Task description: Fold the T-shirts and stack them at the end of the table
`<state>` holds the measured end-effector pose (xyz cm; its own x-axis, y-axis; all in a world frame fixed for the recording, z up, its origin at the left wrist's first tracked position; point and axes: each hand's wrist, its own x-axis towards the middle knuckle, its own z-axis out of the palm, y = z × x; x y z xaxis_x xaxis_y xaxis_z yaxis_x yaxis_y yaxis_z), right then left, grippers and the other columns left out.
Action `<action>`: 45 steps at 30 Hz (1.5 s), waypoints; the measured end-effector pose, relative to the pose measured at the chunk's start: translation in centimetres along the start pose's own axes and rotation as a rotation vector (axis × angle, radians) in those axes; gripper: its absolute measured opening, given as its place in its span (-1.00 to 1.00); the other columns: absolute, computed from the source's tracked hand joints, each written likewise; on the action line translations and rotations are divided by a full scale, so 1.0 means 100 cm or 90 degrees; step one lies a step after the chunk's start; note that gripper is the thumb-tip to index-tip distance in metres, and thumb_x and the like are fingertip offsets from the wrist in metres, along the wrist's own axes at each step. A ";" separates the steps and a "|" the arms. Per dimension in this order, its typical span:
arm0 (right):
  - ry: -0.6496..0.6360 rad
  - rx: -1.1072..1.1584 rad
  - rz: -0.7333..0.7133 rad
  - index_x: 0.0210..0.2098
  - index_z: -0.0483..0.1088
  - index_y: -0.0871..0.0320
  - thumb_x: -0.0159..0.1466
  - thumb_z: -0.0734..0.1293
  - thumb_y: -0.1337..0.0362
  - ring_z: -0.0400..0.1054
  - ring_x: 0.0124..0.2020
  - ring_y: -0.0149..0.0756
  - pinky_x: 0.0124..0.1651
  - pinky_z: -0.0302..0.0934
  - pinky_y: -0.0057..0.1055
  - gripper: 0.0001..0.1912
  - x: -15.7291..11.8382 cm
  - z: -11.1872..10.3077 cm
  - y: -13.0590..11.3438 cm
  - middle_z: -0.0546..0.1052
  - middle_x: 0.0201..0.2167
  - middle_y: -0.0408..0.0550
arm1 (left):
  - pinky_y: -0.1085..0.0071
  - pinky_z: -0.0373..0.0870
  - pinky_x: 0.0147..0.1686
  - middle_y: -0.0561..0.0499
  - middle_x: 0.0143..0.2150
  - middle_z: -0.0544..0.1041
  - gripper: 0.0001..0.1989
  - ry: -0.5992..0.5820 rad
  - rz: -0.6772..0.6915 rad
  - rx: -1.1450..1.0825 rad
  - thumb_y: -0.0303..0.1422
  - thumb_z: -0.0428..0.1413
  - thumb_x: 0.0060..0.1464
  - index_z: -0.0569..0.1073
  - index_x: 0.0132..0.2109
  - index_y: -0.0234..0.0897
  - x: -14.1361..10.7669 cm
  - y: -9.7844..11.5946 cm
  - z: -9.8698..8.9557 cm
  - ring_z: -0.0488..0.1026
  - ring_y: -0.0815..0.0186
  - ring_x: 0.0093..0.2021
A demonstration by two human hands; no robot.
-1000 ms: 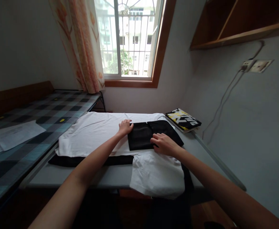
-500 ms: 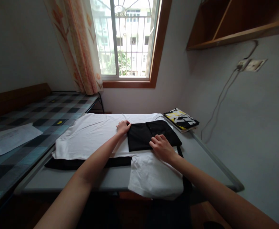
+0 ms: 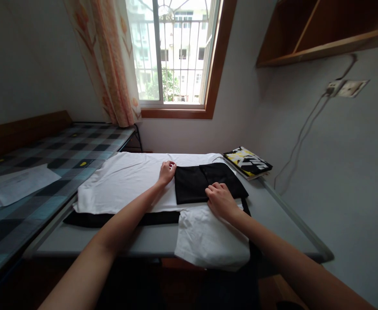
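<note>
A folded black cloth lies on a white shirt, spread over a grey table. At the black cloth's far left corner is my left hand, its fingers curled close together; whether they pinch the edge is too small to tell. My right hand rests on the near edge of the black cloth with its fingers bent inward, and what they grip is hidden. A white sleeve hangs over the table's front edge. More black fabric shows beneath the shirt.
A book with a black, white and yellow cover lies at the back right of the table. On the left, papers lie on a checkered bed. Cables hang from a wall socket on the right.
The view has shifted slightly. My left hand's fingers have lifted a little at the cloth's corner. My right hand stays at the near edge, and the black cloth lies much as before.
</note>
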<state>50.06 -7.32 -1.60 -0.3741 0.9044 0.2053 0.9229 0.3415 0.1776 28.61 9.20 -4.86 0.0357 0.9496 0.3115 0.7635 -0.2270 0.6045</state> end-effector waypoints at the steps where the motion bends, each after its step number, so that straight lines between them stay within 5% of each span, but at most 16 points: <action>1: 0.002 -0.002 0.007 -0.33 0.42 0.19 0.17 0.26 0.43 0.26 -0.12 -0.14 -0.07 -0.06 -0.25 -0.89 0.000 0.000 -0.001 0.52 -0.27 0.05 | 0.34 0.35 -0.01 -0.14 -0.04 0.51 -0.71 0.009 0.042 -0.010 -0.27 -0.06 0.27 0.49 -0.07 -0.27 -0.006 -0.002 -0.003 0.47 0.25 -0.06; 5: 0.008 -0.011 0.023 -0.31 0.43 0.21 0.17 0.25 0.45 0.26 -0.12 -0.11 -0.09 -0.05 -0.24 -0.86 -0.001 -0.001 -0.004 0.52 -0.26 0.08 | 0.26 0.17 0.20 -0.07 0.13 0.47 -0.69 -0.050 0.288 0.020 -0.18 -0.02 0.25 0.51 -0.02 -0.18 -0.031 -0.005 -0.015 0.34 0.20 0.18; 7: 0.005 -0.019 0.015 -0.31 0.44 0.21 0.17 0.25 0.45 0.26 -0.12 -0.10 -0.10 -0.04 -0.23 -0.85 -0.001 -0.002 -0.004 0.52 -0.26 0.10 | 0.19 0.02 0.28 -0.04 0.26 0.35 -0.60 -0.109 0.340 0.083 -0.12 -0.01 0.23 0.44 0.12 -0.14 -0.039 -0.004 -0.019 0.20 0.17 0.30; 14: -0.021 -0.024 -0.003 -0.31 0.46 0.22 0.18 0.25 0.44 0.28 -0.16 -0.09 -0.12 -0.03 -0.23 -0.85 0.001 -0.005 -0.004 0.51 -0.27 0.13 | 0.05 -0.25 0.34 -0.13 0.32 0.26 -0.39 -0.136 0.291 0.220 0.01 -0.01 0.16 0.30 0.26 -0.19 -0.049 -0.008 -0.022 0.07 0.01 0.36; 21: -0.061 -0.015 -0.015 -0.29 0.47 0.24 0.19 0.23 0.45 0.31 -0.15 -0.11 -0.10 -0.01 -0.24 -0.82 0.003 -0.011 -0.006 0.51 -0.23 0.15 | -0.07 -0.26 0.32 -0.17 0.38 0.14 -0.32 -0.195 0.246 0.261 0.00 -0.07 0.19 0.16 0.34 -0.27 -0.050 -0.003 -0.025 -0.02 -0.02 0.39; 25: -0.057 -0.015 -0.015 -0.31 0.47 0.24 0.16 0.27 0.42 0.33 -0.15 -0.11 -0.09 0.00 -0.25 -0.85 0.004 -0.010 -0.006 0.51 -0.24 0.14 | -0.01 -0.28 0.34 -0.18 0.40 0.07 -0.36 -0.197 0.295 0.263 -0.10 -0.07 0.21 0.14 0.35 -0.28 -0.058 0.013 -0.021 -0.10 0.07 0.42; 29: -0.047 -0.024 -0.018 -0.32 0.48 0.25 0.18 0.26 0.40 0.34 -0.18 -0.11 -0.08 0.00 -0.24 -0.84 0.002 -0.007 -0.008 0.51 -0.26 0.14 | 0.03 -0.32 0.35 -0.17 0.41 0.05 -0.26 -0.225 0.381 0.211 0.09 -0.10 0.18 0.11 0.37 -0.24 -0.065 0.017 -0.012 -0.18 0.08 0.43; 36: 0.010 0.002 -0.034 -0.40 0.48 0.19 0.27 0.25 0.23 0.33 -0.21 -0.16 -0.03 0.00 -0.23 -0.77 0.002 -0.008 -0.005 0.52 -0.32 0.07 | 0.00 -0.22 0.32 -0.10 0.44 -0.02 -0.23 -0.287 0.370 0.183 0.18 -0.07 0.11 0.08 0.37 -0.03 -0.062 0.011 -0.014 -0.16 0.00 0.42; 41: 0.101 0.046 0.191 -0.29 0.46 0.17 0.33 0.18 0.12 0.36 -0.20 -0.17 -0.14 0.09 -0.31 -0.69 0.010 -0.009 0.044 0.51 -0.26 0.05 | -0.07 -0.19 0.31 -0.11 0.44 -0.01 -0.26 -0.277 0.374 0.174 0.15 -0.05 0.13 0.10 0.37 -0.01 -0.064 0.011 -0.014 -0.14 -0.03 0.42; 45: 0.003 0.095 0.450 -0.07 0.44 0.21 0.28 0.23 0.09 0.40 -0.12 -0.06 -0.18 0.17 -0.30 -0.63 0.014 0.005 0.107 0.48 -0.09 0.20 | -0.02 -0.14 0.32 -0.09 0.43 0.01 -0.32 -0.256 0.378 0.157 0.10 -0.06 0.17 0.17 0.34 -0.04 -0.066 0.011 -0.013 -0.12 0.00 0.42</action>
<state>59.41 -2.25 0.13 0.3170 0.9209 0.2270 0.9468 -0.2931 -0.1328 28.36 2.41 -5.27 0.6825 0.6991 0.2132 0.6628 -0.7149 0.2227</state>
